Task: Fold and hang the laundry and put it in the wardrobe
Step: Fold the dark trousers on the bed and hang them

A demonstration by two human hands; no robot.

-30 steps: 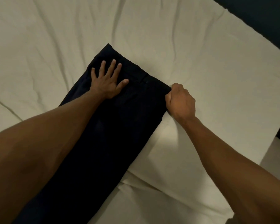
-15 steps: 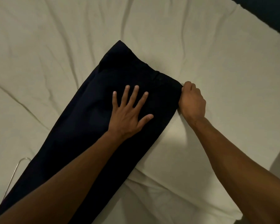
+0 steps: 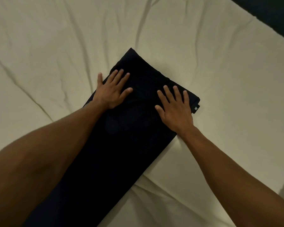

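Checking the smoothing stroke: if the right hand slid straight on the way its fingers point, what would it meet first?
The right hand would cross the dark folded trousers' far edge, then wrinkled cream bedsheet; nothing else shows.

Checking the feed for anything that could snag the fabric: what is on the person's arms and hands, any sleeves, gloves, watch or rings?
Nothing worn shows. Both forearms are bare up to the frame edge, no sleeves or cuffs. The left hand and right hand are ungloved, with no watch, band or ring visible in this dim light.

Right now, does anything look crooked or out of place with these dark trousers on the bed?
Slightly. The dark trousers lie diagonally across the creased white sheet, and a small tab pokes out at the right waistband corner. Both the left hand and right hand press flat on them. Nothing looks damaged.
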